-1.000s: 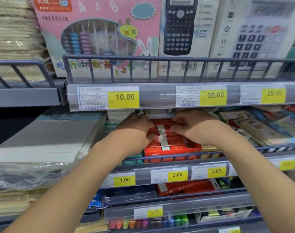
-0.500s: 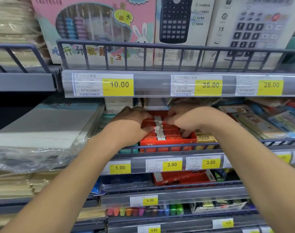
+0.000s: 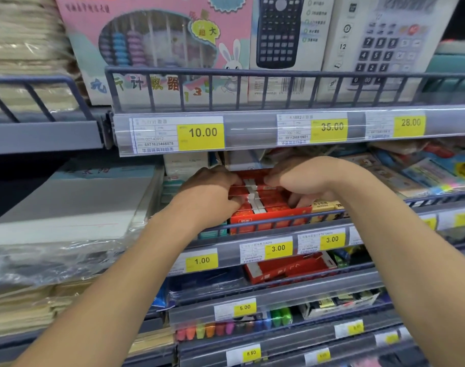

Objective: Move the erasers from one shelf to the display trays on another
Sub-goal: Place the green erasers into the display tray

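Observation:
Red-sleeved erasers with white ends (image 3: pixel 255 193) lie in rows inside a red display tray (image 3: pixel 268 219) on the middle shelf, behind a wire rail. My left hand (image 3: pixel 210 189) grips the left ends of the eraser rows, fingers curled over them. My right hand (image 3: pixel 300 182) grips the right ends, fingertips tucked down into the tray. Both hands sit under the upper shelf's price strip, which hides the tray's back. One shelf lower lies another red tray (image 3: pixel 287 268) with a white eraser end showing.
Abacus box (image 3: pixel 157 49) and calculator boxes (image 3: pixel 284 43) stand on the top shelf. Yellow-labelled boxes (image 3: pixel 324 206) sit right of the tray, teal packs (image 3: pixel 170 186) left. Wrapped paper stacks (image 3: pixel 67 207) fill the left bay. Highlighters (image 3: pixel 226 328) line a lower shelf.
Both hands have stayed on the erasers in the tray, their fingers shifting slightly. The view has moved a little closer to the shelf and tilted.

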### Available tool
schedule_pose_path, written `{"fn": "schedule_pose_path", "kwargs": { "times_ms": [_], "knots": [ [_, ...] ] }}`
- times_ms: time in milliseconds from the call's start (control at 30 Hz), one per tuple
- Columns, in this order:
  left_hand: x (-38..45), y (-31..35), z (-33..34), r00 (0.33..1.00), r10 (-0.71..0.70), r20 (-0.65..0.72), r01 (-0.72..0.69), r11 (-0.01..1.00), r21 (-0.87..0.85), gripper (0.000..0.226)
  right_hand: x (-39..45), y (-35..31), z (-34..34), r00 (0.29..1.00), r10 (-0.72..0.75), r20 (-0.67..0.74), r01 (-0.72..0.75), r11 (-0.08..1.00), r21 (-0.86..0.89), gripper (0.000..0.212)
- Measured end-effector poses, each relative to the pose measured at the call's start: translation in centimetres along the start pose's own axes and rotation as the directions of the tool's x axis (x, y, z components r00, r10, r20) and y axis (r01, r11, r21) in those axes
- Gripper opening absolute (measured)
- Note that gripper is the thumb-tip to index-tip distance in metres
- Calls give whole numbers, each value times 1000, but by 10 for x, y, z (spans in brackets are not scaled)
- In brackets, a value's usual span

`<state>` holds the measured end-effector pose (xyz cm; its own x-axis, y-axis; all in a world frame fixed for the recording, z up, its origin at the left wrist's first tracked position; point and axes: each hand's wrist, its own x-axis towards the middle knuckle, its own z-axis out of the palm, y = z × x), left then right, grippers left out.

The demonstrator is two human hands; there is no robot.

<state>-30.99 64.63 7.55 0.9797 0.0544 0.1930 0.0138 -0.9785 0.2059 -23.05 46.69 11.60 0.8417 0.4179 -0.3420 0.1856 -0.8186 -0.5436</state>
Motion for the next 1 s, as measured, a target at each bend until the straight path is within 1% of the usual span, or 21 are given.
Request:
{"fn": "schedule_pose_path", "kwargs": {
  "times_ms": [67,133,200,233,300,400,500,567,667,767,833,900,1000],
  "knots": [
    [1,0,0,1000,-10,-4,10,1000,-5,43,-5,-2,2,999,-49,-24,47,996,-75,45],
    [0,2,0,1000,-18,-13,18,1000,2,43,-12,-5,1,994,-87,-72,70,976,-207,46],
    [-2,5,1,999,-29,-37,30,999,24,45,-19,-3,-7,983,-115,-145,60,938,-341,48],
    [-2,7,1,998,-32,-55,33,999,31,46,-23,1,-13,975,-123,-186,46,928,-370,49],
    [-1,14,0,996,-21,-92,23,1000,21,47,-29,15,-27,952,-156,-262,47,924,-380,49],
    [6,30,-3,989,22,-144,-28,999,-42,46,-32,46,-39,919,-234,-316,133,941,-310,33],
    [16,52,-2,987,57,-151,-72,992,-99,46,-24,80,-46,878,-308,-368,167,915,-367,29],
    [26,68,3,991,74,-115,-88,989,-122,46,-21,97,-53,893,-307,-331,159,900,-406,34],
    [45,92,9,996,87,-26,-90,987,-133,47,-11,114,-65,925,-310,-221,163,847,-506,41],
    [61,110,16,989,132,60,-127,989,-82,53,3,121,-70,924,-352,-147,215,800,-561,40],
    [67,115,20,974,124,189,-116,992,-50,57,16,124,-72,918,-372,-136,241,797,-554,36],
    [71,117,24,951,74,300,-74,997,-10,57,28,125,-74,917,-381,-121,269,811,-520,32],
    [75,123,25,955,48,294,-62,997,40,45,41,129,-76,904,-419,-87,342,829,-443,25]
  ]
}}
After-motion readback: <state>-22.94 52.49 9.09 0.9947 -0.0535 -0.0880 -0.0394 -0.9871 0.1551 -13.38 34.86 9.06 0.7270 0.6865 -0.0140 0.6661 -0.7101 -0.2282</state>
